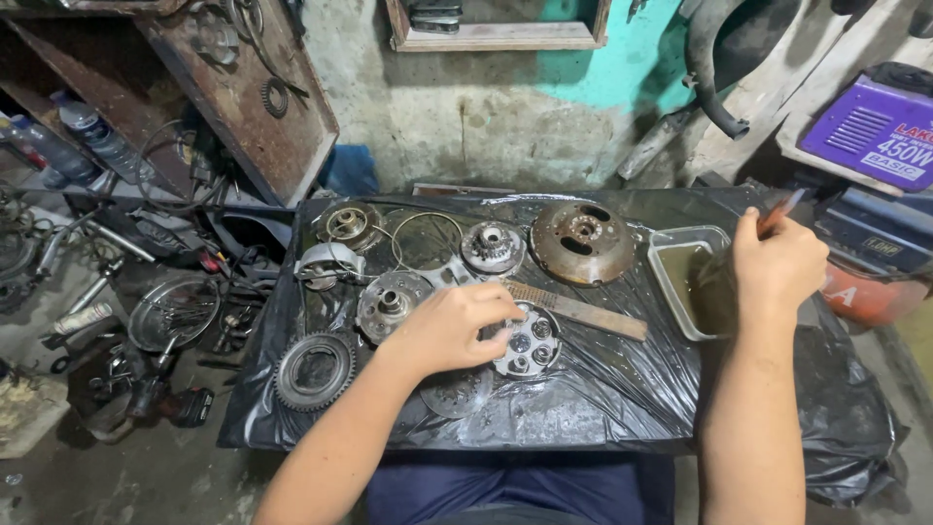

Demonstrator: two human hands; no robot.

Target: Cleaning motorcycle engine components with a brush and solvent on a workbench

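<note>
My left hand [452,326] rests on a round metal clutch plate with several round holes [530,345], fingers gripping its left edge, on a table covered in black plastic [622,379]. My right hand [775,261] is raised beside a rectangular metal tray of murky liquid [680,277] and pinches a thin brush with a reddish handle [780,210]. A flat wooden stick [583,309] lies between the plate and the tray.
Other engine parts lie on the plastic: a toothed ring gear [313,370], a hub [391,302], a small sprocket part [492,246], a rusty disc [581,241], wire rings [426,239]. Tools and scrap clutter the floor at left. A purple machine [870,131] stands at right.
</note>
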